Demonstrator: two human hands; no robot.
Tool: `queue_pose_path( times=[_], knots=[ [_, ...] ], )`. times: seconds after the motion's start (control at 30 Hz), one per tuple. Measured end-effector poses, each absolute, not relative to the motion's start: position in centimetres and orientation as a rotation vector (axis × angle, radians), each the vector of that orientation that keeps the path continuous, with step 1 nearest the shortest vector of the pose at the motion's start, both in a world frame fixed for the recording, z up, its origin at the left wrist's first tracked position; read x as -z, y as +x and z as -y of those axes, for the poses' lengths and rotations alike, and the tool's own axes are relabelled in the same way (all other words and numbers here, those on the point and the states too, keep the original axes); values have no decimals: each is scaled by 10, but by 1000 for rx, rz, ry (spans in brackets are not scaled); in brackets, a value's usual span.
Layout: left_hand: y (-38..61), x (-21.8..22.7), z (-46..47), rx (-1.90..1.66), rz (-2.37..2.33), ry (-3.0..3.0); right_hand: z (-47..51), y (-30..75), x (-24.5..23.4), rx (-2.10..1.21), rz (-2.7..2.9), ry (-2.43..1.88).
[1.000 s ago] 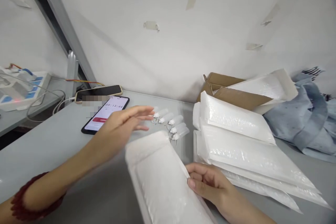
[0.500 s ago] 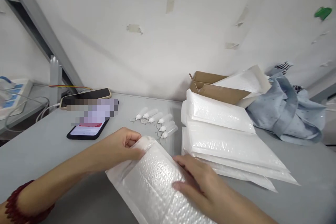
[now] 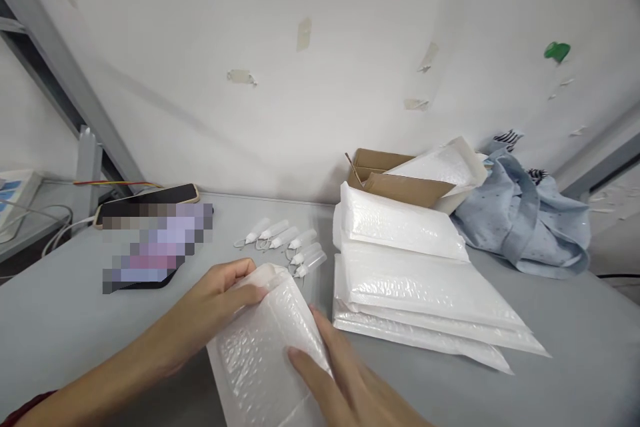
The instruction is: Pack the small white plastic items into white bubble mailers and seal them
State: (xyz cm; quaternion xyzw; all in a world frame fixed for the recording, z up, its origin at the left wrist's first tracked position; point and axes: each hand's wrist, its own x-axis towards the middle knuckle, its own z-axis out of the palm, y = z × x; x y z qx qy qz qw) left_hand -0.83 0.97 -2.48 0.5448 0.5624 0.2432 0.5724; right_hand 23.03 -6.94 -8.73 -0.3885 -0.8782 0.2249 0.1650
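Note:
A white bubble mailer (image 3: 265, 360) is held between my two hands low in the view, tilted over the front of the table. My left hand (image 3: 227, 290) pinches the mailer's upper end, its thumb on the near face. My right hand (image 3: 345, 373) grips the right edge, thumb on the bubbly face and fingers behind. Just beyond the mailer's top lie several small clear plastic bottles (image 3: 285, 238) with white caps and thin loops. To the right sits a stack of white bubble mailers (image 3: 425, 280).
An open cardboard box (image 3: 407, 188) with another mailer in it stands behind the stack. A light blue cloth bag (image 3: 525, 220) lies at the right. Two phones, one dark phone (image 3: 150, 200) and one with a lit screen (image 3: 165, 247), lie at the left near cables.
The mailer and both hands have shifted left, and the mailer stands more upright in view. My right hand has moved down along its edge. The camera view has shifted slightly.

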Motion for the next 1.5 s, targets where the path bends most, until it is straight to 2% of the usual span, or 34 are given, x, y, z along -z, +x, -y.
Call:
queue_pose_path(
  times=[0.1,0.27,0.37,0.47,0.57,0.7,0.97,1.23,1.5],
  knots=[
    [-10,21,-9,-475,-1258,1268,66,229,85,-811,2418,-1191],
    [-25,13,-17,-225,-1132,1398,62,226,77,-686,2530,-1094],
    [-36,12,-23,-89,-983,1511,63,223,51,-809,2618,-1115],
    [-45,12,-30,-175,-1063,1502,64,216,24,-918,2574,-1200],
    [-52,8,-35,-303,-1141,1410,63,203,12,-813,2572,-1218],
    [-48,6,-33,-458,-1219,1384,60,177,19,-538,2639,-1299],
    [-24,25,-14,-189,-902,1415,60,142,44,-493,2627,-1521],
    [-26,30,-19,-201,-833,1352,53,165,50,-366,2557,-1322],
    [-22,31,-15,-239,-973,1519,57,169,49,-236,2508,-1285]
  ],
)
